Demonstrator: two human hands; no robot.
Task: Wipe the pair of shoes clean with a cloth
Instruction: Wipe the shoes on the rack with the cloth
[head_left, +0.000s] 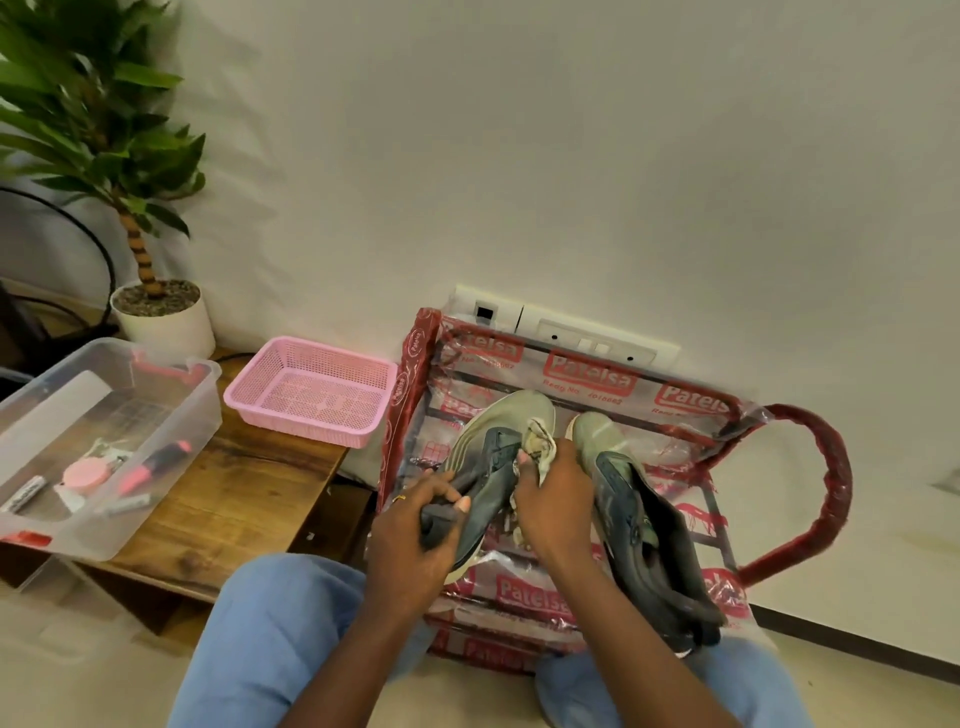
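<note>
While scrubbing, bracing one shoe (493, 457) by its heel in the curled left hand (415, 540), likely for steadiness; pinching the bunched cloth (540, 447) in the right hand (556, 509), against the upper just ahead. Just right of that hand, unheld: the second shoe (634, 525).

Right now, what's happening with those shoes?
A person is sitting and cleaning shoes. The left hand grips one shoe by its heel end, and the right hand presses a crumpled cloth against its upper. The second shoe lies beside it, held by neither hand, on a red rack wrapped in printed plastic. A pink basket and a clear box sit on the wooden table to the left.
</note>
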